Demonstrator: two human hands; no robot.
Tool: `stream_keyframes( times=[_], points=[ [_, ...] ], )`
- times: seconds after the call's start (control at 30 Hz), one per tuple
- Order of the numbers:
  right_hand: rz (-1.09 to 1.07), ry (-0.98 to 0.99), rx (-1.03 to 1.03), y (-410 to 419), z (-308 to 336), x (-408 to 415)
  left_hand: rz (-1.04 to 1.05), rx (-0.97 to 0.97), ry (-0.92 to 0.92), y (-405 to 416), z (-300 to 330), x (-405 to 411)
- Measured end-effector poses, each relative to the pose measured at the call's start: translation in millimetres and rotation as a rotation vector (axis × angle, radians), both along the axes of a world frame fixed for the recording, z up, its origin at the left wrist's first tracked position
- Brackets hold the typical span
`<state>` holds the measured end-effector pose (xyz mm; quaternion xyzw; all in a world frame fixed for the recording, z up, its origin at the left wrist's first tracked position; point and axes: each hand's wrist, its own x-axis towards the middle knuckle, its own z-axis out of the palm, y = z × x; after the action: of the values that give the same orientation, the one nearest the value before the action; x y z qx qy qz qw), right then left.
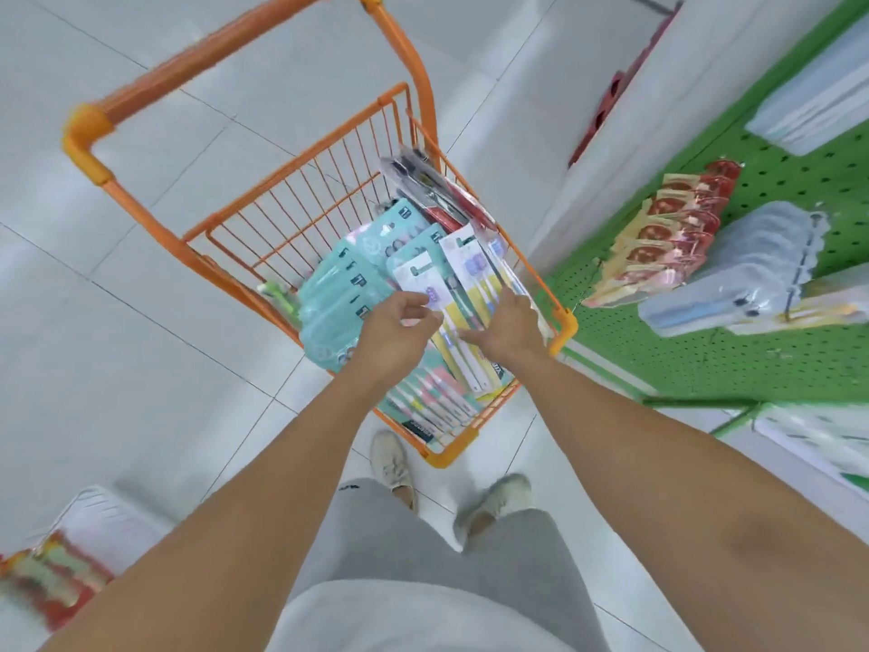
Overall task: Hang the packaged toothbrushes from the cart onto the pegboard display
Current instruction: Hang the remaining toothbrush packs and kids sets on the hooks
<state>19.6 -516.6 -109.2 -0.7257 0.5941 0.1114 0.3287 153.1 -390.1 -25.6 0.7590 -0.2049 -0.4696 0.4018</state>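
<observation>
An orange wire cart (329,148) stands on the floor in front of me, filled with packaged toothbrushes. Teal packs (338,294) lie on its left side, white and yellow packs (463,265) in the middle, dark red packs (432,185) at the far end. My left hand (395,331) reaches into the cart with curled fingers pinching the edge of a white and yellow pack. My right hand (508,322) rests on the same stack by the cart's right rim, fingers spread. The green pegboard (705,350) is on the right.
Red and gold packets (667,232) and pale blue packs (752,270) hang on pegs of the green board. A white shelf wall (658,110) stands beyond it. A white basket with red goods (61,571) sits at lower left. My feet are just behind the cart on grey tiles.
</observation>
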Motion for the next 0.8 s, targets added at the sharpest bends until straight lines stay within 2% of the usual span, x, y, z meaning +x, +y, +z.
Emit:
stream_keyframes(
  times=[0.07,0.13,0.23,0.3,0.4,0.47,0.53,0.63,0.8],
  points=[
    [-0.034,0.028,-0.039,1,-5,-3,-0.005,0.01,0.049,-10,-5,-3],
    [-0.066,-0.032,-0.05,-1,-4,-8,0.016,0.023,0.079,-19,-8,-7],
    [-0.094,-0.292,-0.07,-2,9,-14,0.04,0.063,0.089,-34,-13,-12],
    [0.001,-0.474,-0.075,-1,20,-16,0.049,0.086,0.085,-44,-14,-17],
    [0.21,-0.567,0.032,-8,32,-23,0.199,0.022,0.017,-56,-13,-21],
    [0.056,-0.59,0.1,-25,32,-30,0.23,0.017,-0.067,-58,-11,-17],
    [-0.086,-0.454,-0.004,-47,21,-36,0.236,0.031,-0.094,-58,-6,-12],
    [0.073,-0.128,-0.052,-67,-1,-29,0.256,0.019,-0.067,-56,0,-8],
    [0.274,0.105,-0.169,-76,-11,-12,0.295,0.017,-0.056,-53,2,-9]
  ],
)
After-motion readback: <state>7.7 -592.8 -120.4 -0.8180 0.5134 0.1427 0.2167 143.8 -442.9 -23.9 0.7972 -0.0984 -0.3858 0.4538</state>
